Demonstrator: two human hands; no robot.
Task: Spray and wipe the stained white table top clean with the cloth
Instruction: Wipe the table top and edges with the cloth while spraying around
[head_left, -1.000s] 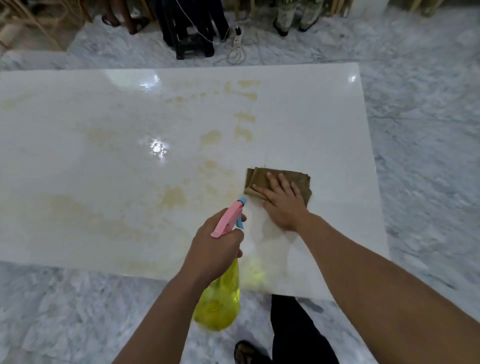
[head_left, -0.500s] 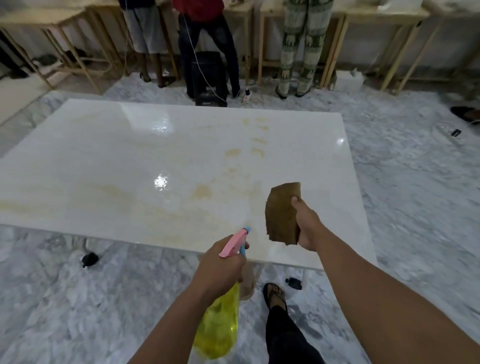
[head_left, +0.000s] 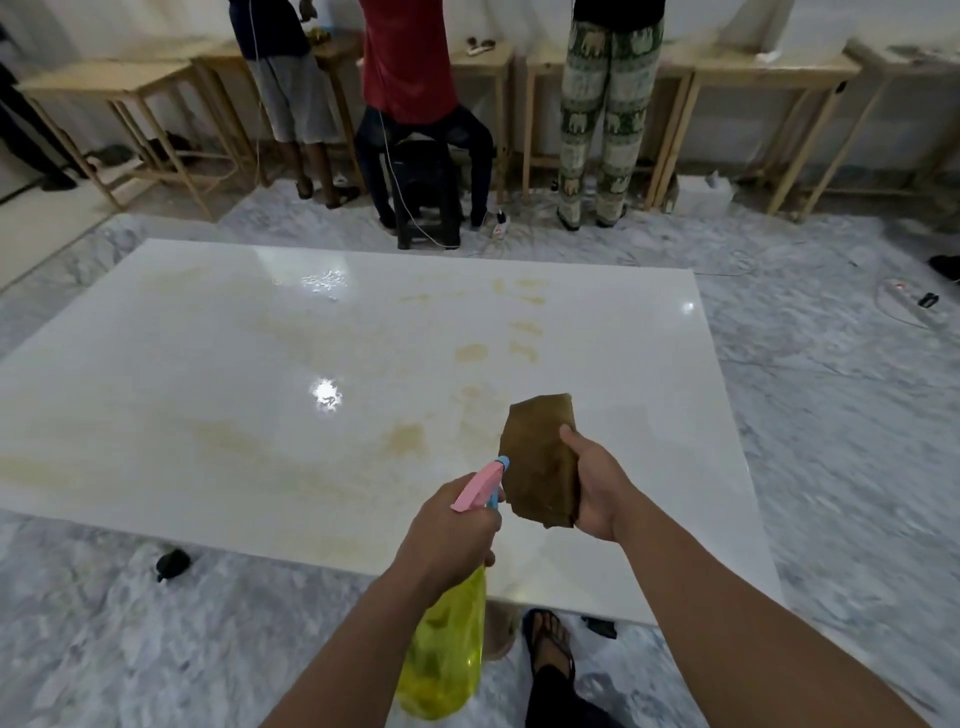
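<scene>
Above the near edge of the white table top (head_left: 208, 395), your right hand (head_left: 597, 488) holds the brown cloth (head_left: 540, 462) up, fingers curled round it. Beside it, your left hand (head_left: 447, 530) grips the yellow spray bottle (head_left: 447, 660). Yellow stains (head_left: 408, 439) lie on the table top.

No legible text or labels anywhere.

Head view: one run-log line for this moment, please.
left hand: grips spray bottle | right hand: holds cloth off table top | stains remain
</scene>
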